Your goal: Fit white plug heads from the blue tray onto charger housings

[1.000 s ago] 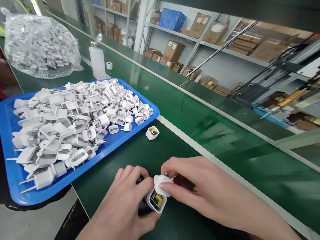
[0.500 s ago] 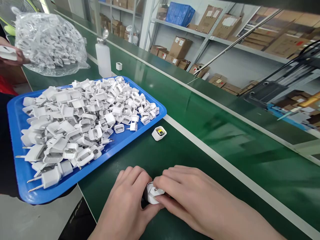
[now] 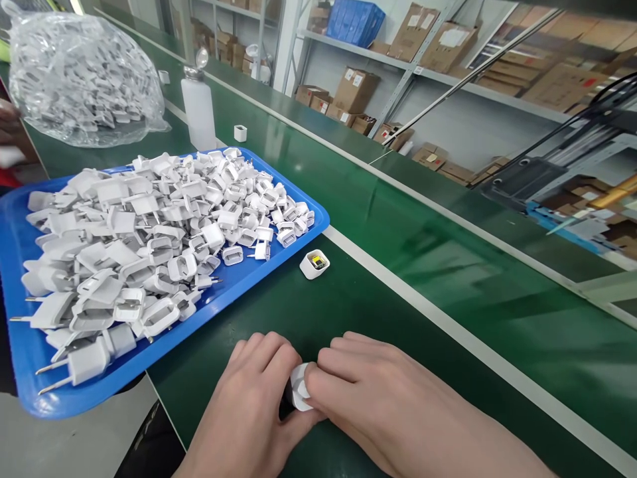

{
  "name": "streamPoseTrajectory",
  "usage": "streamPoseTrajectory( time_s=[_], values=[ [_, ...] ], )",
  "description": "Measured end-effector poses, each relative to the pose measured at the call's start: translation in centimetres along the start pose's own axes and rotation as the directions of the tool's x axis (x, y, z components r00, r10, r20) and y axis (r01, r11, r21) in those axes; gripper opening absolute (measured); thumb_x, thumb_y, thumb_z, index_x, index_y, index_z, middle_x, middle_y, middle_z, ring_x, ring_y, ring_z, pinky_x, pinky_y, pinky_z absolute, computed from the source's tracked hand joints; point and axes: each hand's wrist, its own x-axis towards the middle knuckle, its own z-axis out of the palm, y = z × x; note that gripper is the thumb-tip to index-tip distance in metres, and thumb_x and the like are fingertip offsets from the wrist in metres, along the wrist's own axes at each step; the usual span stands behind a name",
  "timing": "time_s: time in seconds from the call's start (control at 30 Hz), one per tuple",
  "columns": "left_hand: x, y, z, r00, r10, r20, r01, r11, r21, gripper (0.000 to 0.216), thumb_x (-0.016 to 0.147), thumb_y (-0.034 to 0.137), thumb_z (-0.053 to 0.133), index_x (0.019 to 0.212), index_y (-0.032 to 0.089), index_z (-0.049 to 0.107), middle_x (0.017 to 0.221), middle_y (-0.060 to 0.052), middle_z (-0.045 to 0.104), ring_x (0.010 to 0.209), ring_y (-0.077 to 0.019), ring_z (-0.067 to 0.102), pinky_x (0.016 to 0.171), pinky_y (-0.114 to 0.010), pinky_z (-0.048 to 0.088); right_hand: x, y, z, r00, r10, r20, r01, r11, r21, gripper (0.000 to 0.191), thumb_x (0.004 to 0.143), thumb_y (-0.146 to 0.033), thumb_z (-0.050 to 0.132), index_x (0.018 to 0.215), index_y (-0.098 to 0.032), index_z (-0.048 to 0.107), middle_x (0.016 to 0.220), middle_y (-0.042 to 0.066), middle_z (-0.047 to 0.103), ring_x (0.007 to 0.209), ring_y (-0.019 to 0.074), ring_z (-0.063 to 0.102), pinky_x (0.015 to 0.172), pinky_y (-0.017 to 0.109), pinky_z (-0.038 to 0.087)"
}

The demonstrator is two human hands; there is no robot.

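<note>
My left hand [image 3: 251, 401] is closed around the side of a white charger [image 3: 298, 388] at the front of the green bench. Fingers of my right hand [image 3: 381, 392] press onto its end from the other side and cover part of it. Behind my hands stands a loose white charger housing [image 3: 314, 264], with a yellow part showing inside. To the left, a blue tray [image 3: 199, 322] carries a heap of white plug housings [image 3: 164, 232], some with metal pins sticking out.
A plastic bag [image 3: 89, 79] full of white parts sits behind the tray, beside a white bottle [image 3: 199, 109]. Another small housing [image 3: 240, 133] stands nearby. A co-worker's hand [image 3: 12, 129] shows at the left edge. Shelves with cardboard boxes [image 3: 357, 89] line the back.
My right fingers have shifted over the charger's end, hiding the metal spot seen on it before. The view has turned slightly, so the tray appears farther left. The co-worker's hand has moved left.
</note>
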Motion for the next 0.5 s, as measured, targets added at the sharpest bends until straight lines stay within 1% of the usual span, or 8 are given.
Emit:
streamPoseTrajectory(
  time_s=[0.1,0.23,0.3,0.33,0.37,0.4,0.47,0.5],
  values=[
    [0.2,0.3,-0.3,0.999,0.004,0.032,-0.004,1.000,0.009,0.021,0.100,0.030,0.058,0.086,0.022,0.044,0.090,0.002,0.053,0.078,-0.0188,0.048,0.070,-0.033,0.037,-0.1,-0.1,0.2,1.000,0.009,-0.018,-0.008,1.000,0.020,0.030,0.097,-0.004,0.054,0.081,-0.021,0.035,0.077,-0.005,0.045,0.067,0.0127,0.038,0.066,0.030,0.030],
    [0.3,0.4,-0.4,0.999,0.021,0.036,-0.022,1.000,0.017,0.026,0.103,0.036,0.054,0.084,0.022,0.043,0.087,0.001,0.053,0.077,-0.0192,0.049,0.069,-0.034,0.037,0.1,-0.4,0.0,1.000,0.018,-0.007,-0.018,1.000,0.024,0.025,0.103,-0.011,0.052,0.081,-0.020,0.042,0.075,-0.004,0.046,0.067,0.0130,0.040,0.065,0.029,0.031],
    [0.2,0.3,-0.3,1.000,0.022,0.022,-0.023,1.000,0.019,0.026,0.103,0.038,0.055,0.084,0.023,0.046,0.087,0.001,0.054,0.078,-0.0204,0.051,0.071,-0.035,0.040,0.4,-0.5,-0.5,1.000,0.024,0.018,-0.024,0.999,0.025,0.024,0.105,-0.017,0.051,0.082,-0.020,0.047,0.074,-0.004,0.049,0.067,0.0133,0.042,0.065,0.029,0.033],
    [0.1,0.3,-0.2,1.000,0.022,0.009,-0.022,1.000,0.017,0.020,0.102,0.037,0.056,0.089,0.023,0.051,0.090,0.000,0.057,0.081,-0.0215,0.053,0.074,-0.036,0.042,0.4,-0.5,-0.9,0.999,0.033,0.038,-0.034,0.999,0.028,0.024,0.106,-0.020,0.050,0.082,-0.020,0.048,0.074,-0.003,0.050,0.067,0.0134,0.045,0.064,0.029,0.034],
    [-0.1,0.3,-0.2,1.000,0.024,-0.001,-0.024,1.000,0.011,0.012,0.101,0.036,0.058,0.100,0.024,0.055,0.097,-0.001,0.060,0.086,-0.0230,0.056,0.077,-0.037,0.044,0.4,-0.5,-1.3,0.997,0.054,0.056,-0.056,0.998,0.026,0.023,0.106,-0.021,0.050,0.083,-0.020,0.050,0.075,-0.003,0.052,0.068,0.0136,0.047,0.064,0.028,0.034],
    [-0.2,0.3,-0.1,1.000,0.026,-0.009,-0.026,1.000,0.003,0.016,0.100,0.034,0.060,0.114,0.027,0.056,0.106,-0.003,0.061,0.093,-0.0247,0.058,0.081,-0.039,0.046,0.1,-0.5,-1.8,0.993,0.094,0.072,-0.095,0.995,0.016,0.023,0.106,-0.022,0.050,0.083,-0.020,0.050,0.077,-0.002,0.054,0.069,0.0139,0.049,0.064,0.028,0.035],
    [-0.5,0.3,-0.1,1.000,0.004,-0.028,-0.005,1.000,-0.020,0.047,0.097,0.032,0.063,0.141,0.033,0.046,0.126,-0.005,0.060,0.105,-0.0279,0.060,0.087,-0.042,0.049,-1.1,-0.3,-2.6,0.974,0.208,0.092,-0.206,0.978,-0.024,0.023,0.106,-0.025,0.048,0.084,-0.020,0.053,0.079,0.000,0.058,0.069,0.0147,0.053,0.061,0.027,0.035],
    [-0.6,0.3,-0.1,0.999,-0.021,-0.037,0.019,0.999,-0.034,0.056,0.097,0.033,0.064,0.148,0.034,0.040,0.132,-0.007,0.058,0.111,-0.0293,0.059,0.091,-0.043,0.050,-2.1,-0.1,-2.9,0.956,0.281,0.080,-0.278,0.960,-0.047,0.025,0.106,-0.028,0.047,0.083,-0.020,0.054,0.078,0.001,0.059,0.067,0.0149,0.054,0.059,0.027,0.035]
  ],
)
